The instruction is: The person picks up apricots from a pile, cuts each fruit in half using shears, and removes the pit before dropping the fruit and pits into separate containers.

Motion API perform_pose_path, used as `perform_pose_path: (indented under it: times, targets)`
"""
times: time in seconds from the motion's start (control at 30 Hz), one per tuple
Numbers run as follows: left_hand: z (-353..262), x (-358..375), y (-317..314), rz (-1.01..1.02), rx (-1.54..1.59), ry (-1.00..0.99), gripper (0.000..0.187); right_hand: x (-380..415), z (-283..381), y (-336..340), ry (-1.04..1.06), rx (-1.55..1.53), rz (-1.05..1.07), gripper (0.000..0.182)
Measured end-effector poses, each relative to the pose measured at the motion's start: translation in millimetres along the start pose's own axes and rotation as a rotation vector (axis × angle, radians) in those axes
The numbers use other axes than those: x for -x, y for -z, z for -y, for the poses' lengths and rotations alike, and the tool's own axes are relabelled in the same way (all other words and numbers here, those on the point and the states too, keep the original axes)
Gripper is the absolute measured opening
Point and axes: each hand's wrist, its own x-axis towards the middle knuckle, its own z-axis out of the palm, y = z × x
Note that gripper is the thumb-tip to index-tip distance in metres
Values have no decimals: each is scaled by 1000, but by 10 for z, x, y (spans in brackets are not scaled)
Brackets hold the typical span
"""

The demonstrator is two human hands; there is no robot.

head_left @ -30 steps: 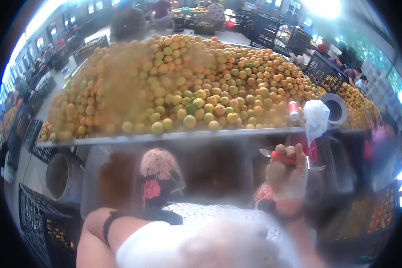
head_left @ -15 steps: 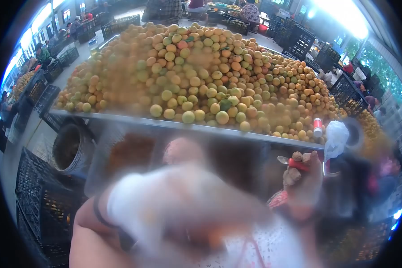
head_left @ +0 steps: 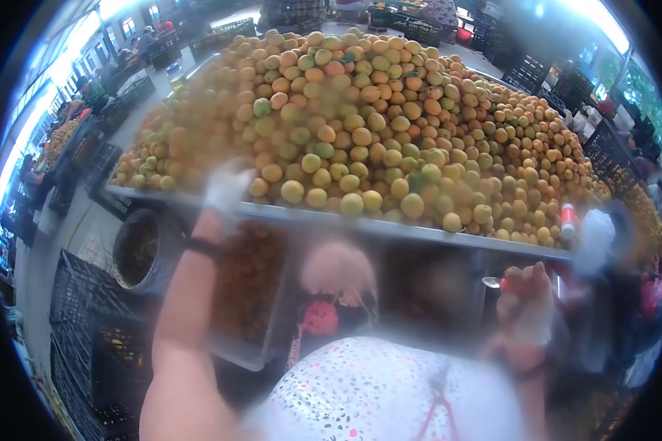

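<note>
My left hand (head_left: 229,189), in a white glove, reaches to the front edge of a heap of apricots (head_left: 346,202). Its fingers are blurred against the fruit, and I cannot tell whether they grip any. Low at the right, my right hand (head_left: 524,298) is closed round a red-handled tool; its rounded, spoon-like metal tip (head_left: 490,282) sticks out on the left side of the fingers. The heap lies on a table with a metal rim (head_left: 390,228), and the right hand is below that rim.
Under the rim at the left stand a tub of brownish-orange contents (head_left: 251,283) and a round bucket (head_left: 136,250). Black crates (head_left: 73,323) are stacked lower left. A red-and-white canister (head_left: 568,220) and a white plastic bag (head_left: 594,241) are at the right corner. People sit farther back.
My left hand has gone from low in front of my body out to the fruit at the left of the rim. My right hand still holds the red-handled tool. The view has shifted slightly.
</note>
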Motion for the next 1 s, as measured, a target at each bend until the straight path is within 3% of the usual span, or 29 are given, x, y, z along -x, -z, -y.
perform_pose_path:
  times: [0.1, 0.17, 0.2, 0.27, 0.4, 0.47, 0.53, 0.57, 0.6, 0.67, 0.7, 0.77, 0.83, 0.87, 0.93, 0.97, 1.0]
  targets:
    - [112, -507, -382, -27, -240, -55, 38, -61, -37, -69, 29, 98, -100, 30]
    - [90, -735, -612, 143, -612, 148, 42, -115, -41, -45, 39, 132, -169, 31]
    - [90, -843, -662, 230, -634, 207, 44, -134, -38, -19, 40, 139, -188, 31]
    - [-154, -841, -662, 207, -609, 307, 45, -183, -36, 28, 26, 158, -131, 32]
    - [-95, -868, -706, 149, -631, 289, 48, -232, -81, 73, -11, 129, -117, 33]
    - [-9, -830, -665, 104, -609, 251, 43, -209, -74, 83, -9, 154, 17, 40]
    - [29, -728, -561, -182, -472, -115, 36, -94, -113, -52, 79, 327, 44, 44]
    - [24, -723, -500, -312, -50, -147, 27, -43, -120, -101, 160, 501, 74, 49]
    - [43, -643, -456, -165, 336, -89, 28, -34, -117, -76, 163, 499, 66, 49]
    - [-269, -340, -398, -14, 938, 30, 31, -108, -169, 96, 440, 971, 346, 56]
    - [-469, -156, -422, 25, 1164, 54, 34, -147, -236, 326, 334, 1014, 326, 51]
    - [-832, 229, -539, 174, 1233, -2, 40, -116, -295, 359, 241, 1078, 251, 44]
    - [-1465, 755, -498, 439, 1418, 136, 44, -81, -336, 353, 222, 1280, 211, 25]
    - [-1643, 940, -528, 538, 1457, 161, 46, -5, -299, 265, 229, 1279, 201, 25]
    - [-2061, 1246, -538, 561, 1357, 114, 52, 240, -153, -28, 228, 1321, 175, 20]
    - [-2141, 1346, -576, 521, 1122, -66, 55, 389, -53, -182, 231, 1316, 160, 20]
    - [-2271, 1437, -576, 525, 1074, -100, 56, 551, 63, -339, 207, 1118, 213, 19]
